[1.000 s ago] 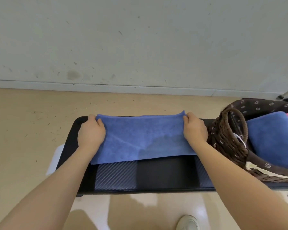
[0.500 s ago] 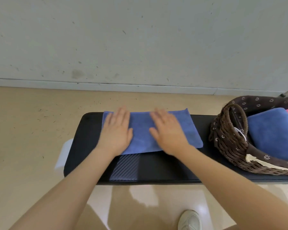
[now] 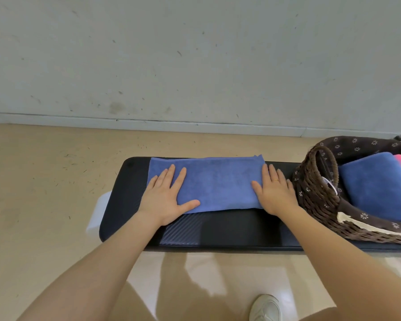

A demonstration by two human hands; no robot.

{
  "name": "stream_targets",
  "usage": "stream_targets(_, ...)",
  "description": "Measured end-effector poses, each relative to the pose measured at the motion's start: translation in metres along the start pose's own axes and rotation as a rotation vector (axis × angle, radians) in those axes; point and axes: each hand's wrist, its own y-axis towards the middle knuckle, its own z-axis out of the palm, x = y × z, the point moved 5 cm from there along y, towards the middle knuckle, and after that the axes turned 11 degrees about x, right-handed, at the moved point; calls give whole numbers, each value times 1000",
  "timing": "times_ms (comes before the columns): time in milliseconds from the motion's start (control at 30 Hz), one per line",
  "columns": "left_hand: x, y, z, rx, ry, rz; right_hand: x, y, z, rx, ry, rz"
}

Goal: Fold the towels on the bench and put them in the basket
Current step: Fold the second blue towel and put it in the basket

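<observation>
Where it lies along the far edge of the black bench [image 3: 229,230], the blue towel [image 3: 214,183] is a flat folded strip (nap faintly mottled). The left hand [image 3: 166,199] and right hand [image 3: 274,193] press its two ends, fingers straight and spread. Just right, touching nothing blue here, sits the wicker basket [image 3: 320,200] with folded towels.
</observation>
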Motion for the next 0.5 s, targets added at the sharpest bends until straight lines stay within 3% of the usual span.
stream_targets(100,-13,3,-7,28,-3,-48,5,-6,-12,-129,108,-6)
stream_targets(200,-39,14,-18,-5,-15,-29,1,-7,-20,-185,374,6)
stream_targets(367,-99,36,-14,-13,44,212,-14,4,-22,-61,839,166)
stream_targets(500,-119,52,-12,10,35,269,-22,9,-19,122,1321,265)
